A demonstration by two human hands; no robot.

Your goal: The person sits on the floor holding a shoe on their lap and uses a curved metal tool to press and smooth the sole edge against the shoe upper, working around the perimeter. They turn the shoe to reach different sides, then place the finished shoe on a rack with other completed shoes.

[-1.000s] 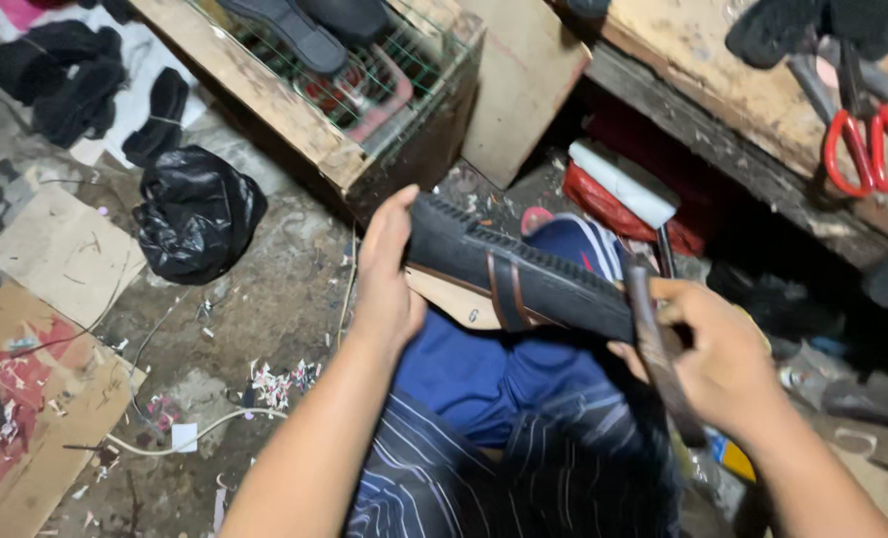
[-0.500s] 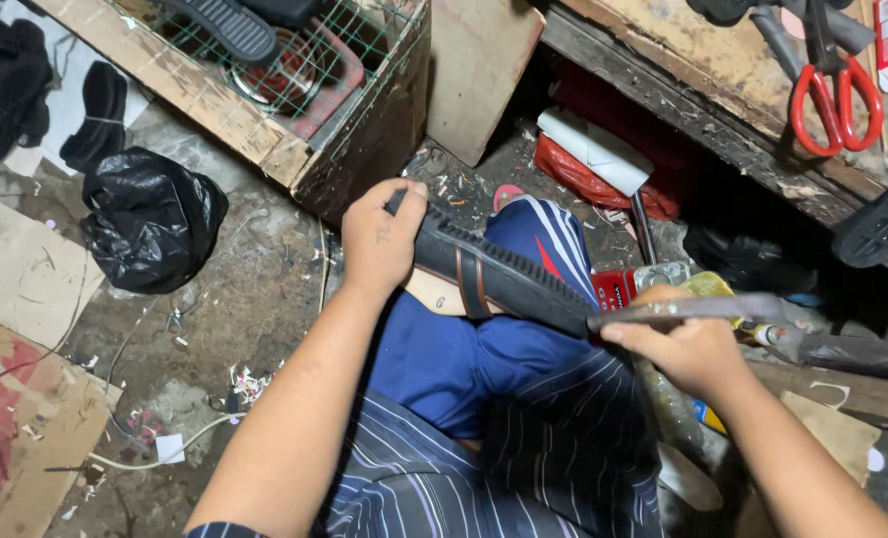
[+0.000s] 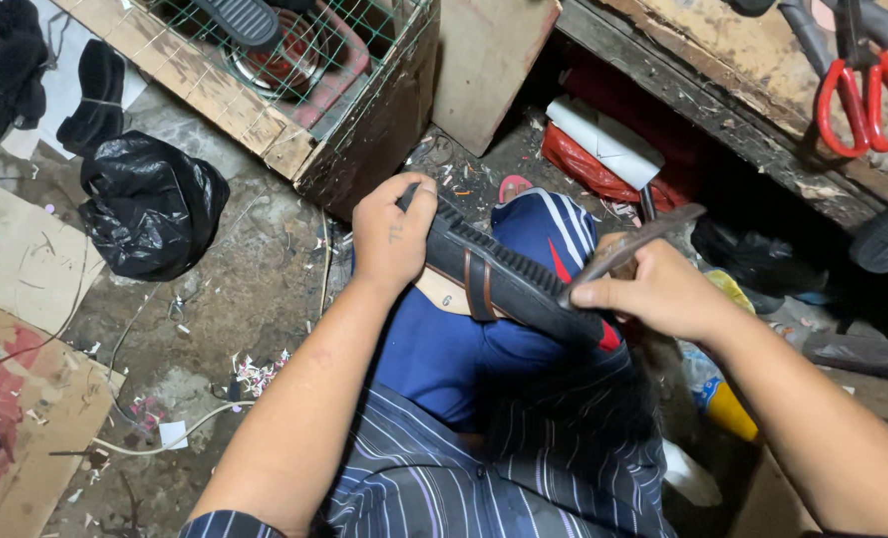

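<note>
A black ridged shoe sole with a tan insole edge lies across my knee, which is clad in blue trousers with white stripes. My left hand grips the sole's far end, fingers curled over its tip. My right hand holds a thin dark metal blade-like tool, its tip angled up to the right and its lower end resting against the sole's near end. A striped shirt covers my lap below.
A wire-mesh wooden crate with soles and a metal bowl stands at the top. A black plastic bag lies on the dirty floor at left. Red-handled scissors rest on the wooden bench at top right. Cardboard sheets lie at bottom left.
My right hand has turned the tool from pointing down beside the sole to lying across its near end, tip up to the right. The left hand keeps its grip.
</note>
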